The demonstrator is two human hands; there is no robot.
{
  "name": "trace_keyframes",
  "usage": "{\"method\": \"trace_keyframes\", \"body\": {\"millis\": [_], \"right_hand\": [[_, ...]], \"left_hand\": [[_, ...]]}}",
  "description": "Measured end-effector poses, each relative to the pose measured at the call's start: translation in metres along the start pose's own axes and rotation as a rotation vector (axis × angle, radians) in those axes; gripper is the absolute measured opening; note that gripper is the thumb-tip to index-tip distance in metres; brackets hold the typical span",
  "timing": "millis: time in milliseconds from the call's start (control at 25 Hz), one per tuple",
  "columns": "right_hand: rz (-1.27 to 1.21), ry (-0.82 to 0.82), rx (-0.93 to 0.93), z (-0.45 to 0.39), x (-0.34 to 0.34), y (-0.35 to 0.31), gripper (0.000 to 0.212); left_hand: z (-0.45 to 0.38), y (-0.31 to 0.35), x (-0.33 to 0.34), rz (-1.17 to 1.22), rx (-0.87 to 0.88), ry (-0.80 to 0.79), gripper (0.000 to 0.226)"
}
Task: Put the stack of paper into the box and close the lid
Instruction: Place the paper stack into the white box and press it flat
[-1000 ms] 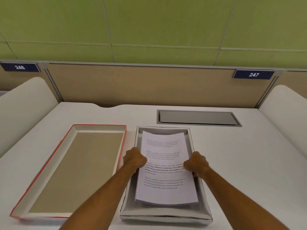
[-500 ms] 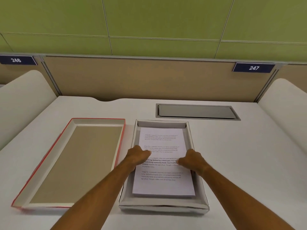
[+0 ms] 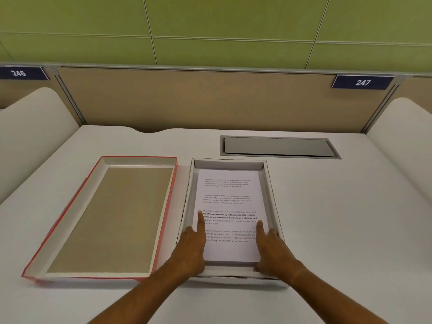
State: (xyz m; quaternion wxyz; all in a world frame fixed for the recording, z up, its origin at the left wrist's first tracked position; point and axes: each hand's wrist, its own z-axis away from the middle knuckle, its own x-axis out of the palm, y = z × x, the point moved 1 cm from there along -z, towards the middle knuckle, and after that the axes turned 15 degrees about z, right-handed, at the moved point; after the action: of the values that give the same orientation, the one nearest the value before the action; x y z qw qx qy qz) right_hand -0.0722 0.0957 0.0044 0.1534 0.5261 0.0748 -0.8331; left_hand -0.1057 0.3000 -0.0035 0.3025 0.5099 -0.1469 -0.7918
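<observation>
The stack of paper [image 3: 228,190], white with printed text, lies flat inside the open white box [image 3: 271,190] in the middle of the desk. My left hand [image 3: 192,246] rests on the paper's left edge with its forefinger stretched out. On the right edge my right hand [image 3: 271,246] lies the same way, fingers extended. Neither hand grips anything. The lid [image 3: 102,218], red outside and brown inside, lies upside down to the left of the box, touching or nearly touching its side.
A grey metal cable hatch [image 3: 278,147] is set into the white desk [image 3: 339,218] behind the box. Beige partition panels with number plates 246 and 247 close off the back. Rounded white dividers stand at both sides.
The paper went from held and curved above the box to lying flat inside it. Both hands let go, opened, and slid back toward the near end.
</observation>
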Motion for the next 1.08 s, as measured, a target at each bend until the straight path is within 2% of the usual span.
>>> {"method": "trace_keyframes", "body": {"millis": [280, 400, 480, 520, 560, 640, 760, 840, 960, 1080], "right_hand": [[-0.007, 0.02, 0.035, -0.002, 0.002, 0.001, 0.106], [-0.079, -0.067, 0.036, -0.004, -0.002, 0.0, 0.116], [-0.306, -0.121, 0.041, -0.011, -0.015, 0.006, 0.12], [-0.459, -0.117, 0.043, -0.016, -0.023, 0.009, 0.109], [-0.617, -0.092, 0.045, -0.021, -0.031, 0.011, 0.091], [-0.89, -0.069, 0.094, -0.03, -0.046, 0.013, 0.059], [-1.166, -0.162, 0.17, -0.041, -0.064, 0.017, 0.045], [-1.268, -0.198, 0.21, -0.049, -0.068, 0.023, 0.048], [-1.276, -0.173, 0.266, -0.058, -0.062, 0.033, 0.058], [-1.311, -0.192, 0.303, -0.059, -0.06, 0.036, 0.061]], "left_hand": [[0.0, 0.002, 0.001, -0.016, -0.034, 0.021, 0.12], [-0.001, 0.004, -0.006, 0.053, -0.039, -0.039, 0.123], [-0.004, 0.009, -0.018, 0.255, -0.019, -0.081, 0.125], [-0.007, 0.012, -0.025, 0.406, -0.001, -0.072, 0.116], [-0.012, 0.015, -0.031, 0.562, 0.005, -0.043, 0.103], [-0.023, 0.022, -0.043, 0.826, -0.056, -0.016, 0.086], [-0.041, 0.032, -0.055, 1.176, -0.164, -0.051, 0.073], [-0.048, 0.033, -0.064, 1.29, -0.255, -0.017, 0.08], [-0.054, 0.028, -0.068, 1.301, -0.378, 0.002, 0.105], [-0.057, 0.023, -0.072, 1.358, -0.42, 0.0, 0.118]]}}
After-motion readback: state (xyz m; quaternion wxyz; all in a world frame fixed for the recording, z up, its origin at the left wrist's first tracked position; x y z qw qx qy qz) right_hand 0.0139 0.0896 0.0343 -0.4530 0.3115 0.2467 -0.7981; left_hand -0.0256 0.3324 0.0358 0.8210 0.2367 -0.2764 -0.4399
